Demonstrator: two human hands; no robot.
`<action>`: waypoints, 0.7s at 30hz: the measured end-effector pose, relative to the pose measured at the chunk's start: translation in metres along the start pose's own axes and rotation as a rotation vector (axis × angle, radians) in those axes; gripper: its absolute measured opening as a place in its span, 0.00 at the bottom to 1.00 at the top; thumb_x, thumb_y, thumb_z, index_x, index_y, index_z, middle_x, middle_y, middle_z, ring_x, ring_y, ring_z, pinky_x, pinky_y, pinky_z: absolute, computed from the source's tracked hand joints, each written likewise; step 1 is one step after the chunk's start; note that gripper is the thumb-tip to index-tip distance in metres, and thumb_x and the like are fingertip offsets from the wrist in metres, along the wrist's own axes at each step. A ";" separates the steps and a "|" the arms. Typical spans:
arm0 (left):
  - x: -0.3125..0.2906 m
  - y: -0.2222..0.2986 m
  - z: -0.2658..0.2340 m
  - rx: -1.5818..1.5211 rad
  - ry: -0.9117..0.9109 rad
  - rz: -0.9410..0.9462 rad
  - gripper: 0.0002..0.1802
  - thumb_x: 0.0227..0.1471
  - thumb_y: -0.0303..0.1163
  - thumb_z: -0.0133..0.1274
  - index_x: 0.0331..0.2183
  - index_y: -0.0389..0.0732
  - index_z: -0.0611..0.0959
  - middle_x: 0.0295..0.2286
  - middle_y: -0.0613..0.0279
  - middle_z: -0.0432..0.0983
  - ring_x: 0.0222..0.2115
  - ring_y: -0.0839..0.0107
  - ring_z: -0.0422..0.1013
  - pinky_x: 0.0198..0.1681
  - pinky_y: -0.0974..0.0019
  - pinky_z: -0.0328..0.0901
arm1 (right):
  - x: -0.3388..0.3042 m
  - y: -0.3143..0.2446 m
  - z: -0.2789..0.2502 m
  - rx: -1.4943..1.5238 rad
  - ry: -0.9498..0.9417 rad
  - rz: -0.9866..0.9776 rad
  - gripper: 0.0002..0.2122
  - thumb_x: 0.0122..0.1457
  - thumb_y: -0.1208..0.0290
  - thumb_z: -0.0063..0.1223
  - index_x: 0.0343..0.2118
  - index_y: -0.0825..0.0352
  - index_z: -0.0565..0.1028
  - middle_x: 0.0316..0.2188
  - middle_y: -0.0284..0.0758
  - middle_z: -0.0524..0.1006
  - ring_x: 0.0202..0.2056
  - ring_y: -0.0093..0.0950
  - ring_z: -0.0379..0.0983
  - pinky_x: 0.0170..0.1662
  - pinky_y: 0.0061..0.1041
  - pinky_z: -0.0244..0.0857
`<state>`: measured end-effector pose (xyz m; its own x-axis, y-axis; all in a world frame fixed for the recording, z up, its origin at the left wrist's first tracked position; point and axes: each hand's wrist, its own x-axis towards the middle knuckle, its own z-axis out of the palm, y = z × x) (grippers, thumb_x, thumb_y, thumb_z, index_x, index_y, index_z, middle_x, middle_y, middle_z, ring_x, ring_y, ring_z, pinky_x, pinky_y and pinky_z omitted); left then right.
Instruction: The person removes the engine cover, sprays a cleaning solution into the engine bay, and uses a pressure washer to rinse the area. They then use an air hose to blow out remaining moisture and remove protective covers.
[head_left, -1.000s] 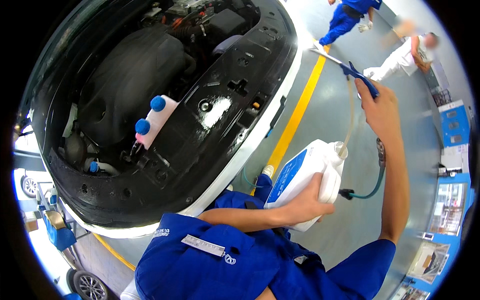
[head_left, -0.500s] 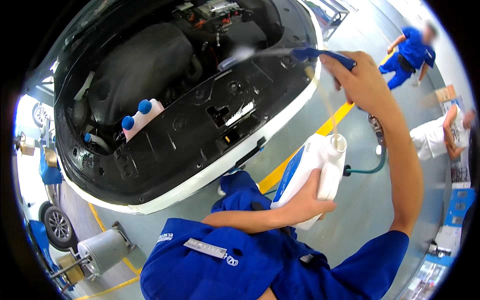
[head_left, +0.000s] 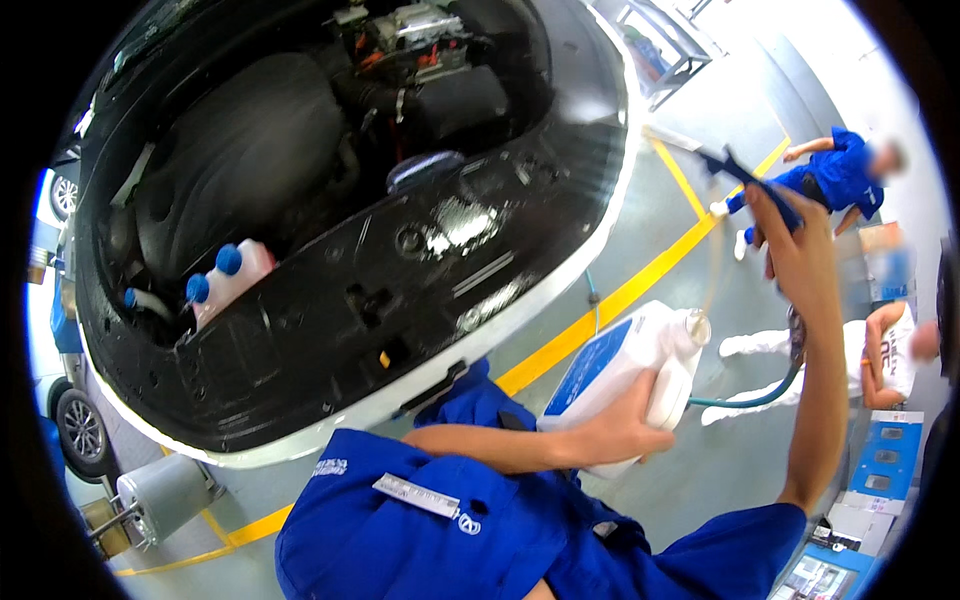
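My left hand [head_left: 625, 430] is wrapped round the handle of a white plastic jug [head_left: 590, 385] with a blue label, held tilted in front of my body. A thin clear tube [head_left: 713, 270] runs from the jug's uncapped mouth up toward a dark blue spray gun [head_left: 745, 180]. My right hand [head_left: 800, 250] grips this gun, raised to the right of the car's front, its pale nozzle toward the car [head_left: 240, 455]. Wet, shiny patches show on the black panel [head_left: 450, 270] at the front of the open engine bay.
A green hose [head_left: 745, 402] hangs below my right hand. Inside the bay are a pinkish reservoir [head_left: 235, 285] with blue caps and a dark engine cover [head_left: 240, 140]. Two people, one in blue [head_left: 830, 170] and one in white [head_left: 885, 350], are at the right. A grey cylinder [head_left: 165, 490] stands lower left.
My right hand has moved right and down with the spray gun, away from over the bay's edge. The jug has shifted slightly down and stays in my left hand. The view has shifted.
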<state>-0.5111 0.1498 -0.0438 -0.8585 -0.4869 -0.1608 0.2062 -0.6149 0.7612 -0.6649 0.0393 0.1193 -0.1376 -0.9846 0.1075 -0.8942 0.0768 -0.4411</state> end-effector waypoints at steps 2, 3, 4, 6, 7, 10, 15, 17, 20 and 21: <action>0.024 0.005 -0.007 0.019 -0.009 0.029 0.37 0.41 0.28 0.56 0.51 0.34 0.57 0.30 0.53 0.66 0.19 0.70 0.68 0.22 0.66 0.64 | 0.014 0.011 0.006 0.184 0.006 0.048 0.16 0.60 0.60 0.50 0.25 0.70 0.77 0.11 0.27 0.68 0.09 0.14 0.59 0.13 0.15 0.49; 0.031 0.012 -0.005 0.013 -0.035 -0.002 0.37 0.41 0.28 0.56 0.51 0.33 0.57 0.30 0.53 0.66 0.19 0.70 0.68 0.22 0.66 0.64 | 0.031 0.037 0.006 -0.059 0.125 -0.108 0.16 0.60 0.60 0.50 0.26 0.71 0.77 0.12 0.30 0.69 0.09 0.18 0.61 0.14 0.18 0.51; 0.038 0.020 -0.008 0.011 -0.030 -0.023 0.37 0.41 0.28 0.56 0.51 0.33 0.57 0.30 0.53 0.66 0.19 0.70 0.69 0.22 0.66 0.64 | 0.052 0.047 0.009 -0.284 0.230 -0.287 0.16 0.60 0.60 0.50 0.26 0.71 0.77 0.12 0.33 0.70 0.10 0.21 0.64 0.15 0.20 0.54; 0.052 0.029 -0.015 0.033 0.011 -0.013 0.39 0.41 0.27 0.57 0.51 0.32 0.55 0.29 0.53 0.66 0.19 0.70 0.69 0.22 0.66 0.64 | 0.057 0.035 0.003 -0.009 0.073 0.013 0.16 0.59 0.61 0.49 0.27 0.73 0.77 0.14 0.40 0.72 0.13 0.29 0.67 0.19 0.26 0.58; 0.060 0.030 -0.018 0.024 0.037 0.008 0.39 0.41 0.27 0.57 0.52 0.32 0.55 0.29 0.52 0.66 0.18 0.70 0.69 0.22 0.66 0.64 | 0.062 0.027 0.000 0.126 -0.008 0.157 0.16 0.59 0.61 0.49 0.28 0.74 0.77 0.14 0.43 0.72 0.14 0.34 0.69 0.21 0.29 0.60; 0.085 0.042 -0.025 0.012 0.079 -0.013 0.40 0.41 0.26 0.58 0.52 0.31 0.54 0.30 0.52 0.66 0.20 0.70 0.69 0.21 0.66 0.64 | 0.111 0.065 0.008 -0.254 0.216 -0.200 0.17 0.59 0.60 0.48 0.28 0.74 0.76 0.15 0.45 0.72 0.16 0.36 0.70 0.23 0.32 0.61; 0.126 0.068 -0.040 -0.050 0.163 0.098 0.43 0.39 0.27 0.57 0.54 0.28 0.52 0.32 0.49 0.66 0.20 0.68 0.70 0.22 0.67 0.65 | 0.170 0.073 0.007 -0.067 0.164 -0.117 0.20 0.60 0.56 0.48 0.23 0.70 0.75 0.12 0.33 0.71 0.11 0.21 0.66 0.15 0.20 0.56; 0.142 0.077 -0.046 -0.025 0.182 0.160 0.43 0.39 0.28 0.57 0.54 0.27 0.53 0.33 0.48 0.66 0.22 0.67 0.70 0.22 0.66 0.66 | 0.190 0.075 0.002 0.053 0.127 -0.055 0.21 0.60 0.55 0.48 0.23 0.70 0.75 0.12 0.33 0.71 0.09 0.21 0.64 0.14 0.19 0.55; 0.163 0.098 -0.048 -0.059 0.228 0.203 0.43 0.40 0.29 0.58 0.53 0.28 0.54 0.35 0.48 0.65 0.26 0.66 0.71 0.24 0.67 0.67 | 0.232 0.079 -0.005 0.028 0.120 -0.105 0.22 0.59 0.53 0.48 0.22 0.71 0.76 0.11 0.33 0.71 0.08 0.21 0.64 0.13 0.19 0.57; 0.168 0.105 -0.048 -0.080 0.215 0.203 0.44 0.40 0.28 0.58 0.54 0.28 0.52 0.35 0.48 0.65 0.26 0.66 0.71 0.24 0.67 0.67 | 0.240 0.072 -0.006 0.006 0.092 -0.129 0.21 0.59 0.53 0.49 0.22 0.70 0.76 0.11 0.33 0.70 0.08 0.21 0.64 0.13 0.18 0.57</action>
<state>-0.6108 -0.0261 -0.0211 -0.6791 -0.7193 -0.1464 0.4069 -0.5349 0.7405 -0.7648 -0.1902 0.1191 -0.0607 -0.9677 0.2448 -0.9046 -0.0503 -0.4232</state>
